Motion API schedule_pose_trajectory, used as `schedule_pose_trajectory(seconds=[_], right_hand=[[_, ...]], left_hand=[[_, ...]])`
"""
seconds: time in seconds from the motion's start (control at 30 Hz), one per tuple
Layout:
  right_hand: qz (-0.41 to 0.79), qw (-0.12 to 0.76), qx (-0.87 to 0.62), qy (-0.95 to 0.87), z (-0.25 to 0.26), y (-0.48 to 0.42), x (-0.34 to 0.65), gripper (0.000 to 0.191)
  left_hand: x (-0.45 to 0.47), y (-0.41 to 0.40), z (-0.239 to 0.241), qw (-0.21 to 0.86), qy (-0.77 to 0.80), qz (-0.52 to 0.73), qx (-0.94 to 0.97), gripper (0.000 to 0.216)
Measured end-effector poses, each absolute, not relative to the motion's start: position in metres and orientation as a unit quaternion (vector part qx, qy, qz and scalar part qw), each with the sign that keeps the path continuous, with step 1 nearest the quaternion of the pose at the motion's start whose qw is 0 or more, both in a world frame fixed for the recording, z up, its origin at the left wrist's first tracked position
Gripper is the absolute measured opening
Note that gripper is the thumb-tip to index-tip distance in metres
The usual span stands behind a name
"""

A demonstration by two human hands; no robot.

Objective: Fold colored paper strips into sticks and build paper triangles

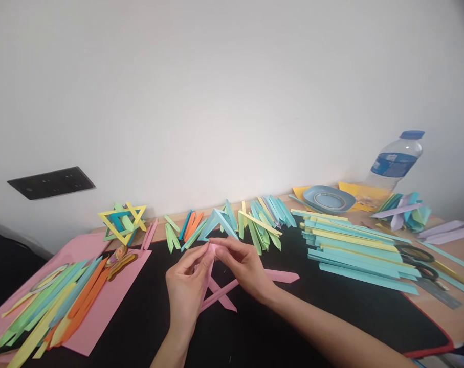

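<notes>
Plain pink strips (218,292) (black mat (250,332))

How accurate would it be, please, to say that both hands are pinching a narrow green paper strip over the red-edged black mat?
Not fully: the narrow paper strip is pink, not green, as the head view shows. The left hand and right hand do pinch it over the red-edged black mat.

The head view looks down close over the desk (460,321), facing the wall (232,102).
</notes>
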State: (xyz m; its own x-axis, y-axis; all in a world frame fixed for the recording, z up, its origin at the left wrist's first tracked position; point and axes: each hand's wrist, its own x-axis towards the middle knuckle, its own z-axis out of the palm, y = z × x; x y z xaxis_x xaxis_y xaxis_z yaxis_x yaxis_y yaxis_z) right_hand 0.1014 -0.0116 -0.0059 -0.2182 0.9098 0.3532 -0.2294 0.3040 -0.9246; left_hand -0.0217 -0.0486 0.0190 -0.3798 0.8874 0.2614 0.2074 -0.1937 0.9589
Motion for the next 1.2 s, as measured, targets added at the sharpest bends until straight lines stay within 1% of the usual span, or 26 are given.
schedule_pose_trajectory(seconds=[0.27, 0.43, 0.53, 0.6, 0.73, 0.9, 1.03, 1.2], right_hand=[[0.506, 0.575, -0.278, -0.58, -0.007, -0.013, 0.1, 0.026], [0.499, 0.572, -0.288, -0.583, -0.008, -0.012, 0.1, 0.03], [0.517, 0.565, -0.285, -0.577, -0.008, -0.011, 0.1, 0.033], [0.528, 0.563, -0.278, -0.572, -0.008, -0.011, 0.1, 0.033], [0.527, 0.568, -0.272, -0.57, -0.007, -0.013, 0.1, 0.031], [0.485, 0.572, -0.29, -0.594, -0.005, -0.016, 0.101, 0.029], [0.459, 0.576, -0.296, -0.608, -0.004, -0.016, 0.102, 0.028], [0.453, 0.564, -0.302, -0.621, -0.002, -0.013, 0.106, 0.028]], left_hand=[[-0.016, -0.046, 0.021, 0.339, 0.531, 0.63, 0.455, 0.017], [-0.019, -0.047, 0.02, 0.298, 0.539, 0.61, 0.498, 0.012], [-0.02, -0.047, 0.02, 0.273, 0.542, 0.602, 0.52, 0.013], [-0.018, -0.046, 0.021, 0.276, 0.534, 0.609, 0.518, 0.014], [-0.017, -0.046, 0.023, 0.326, 0.528, 0.621, 0.48, 0.02], [-0.017, -0.046, 0.025, 0.371, 0.54, 0.633, 0.413, 0.025], [-0.018, -0.046, 0.028, 0.385, 0.542, 0.634, 0.394, 0.028], [-0.026, -0.042, 0.03, 0.448, 0.516, 0.628, 0.374, 0.036]])
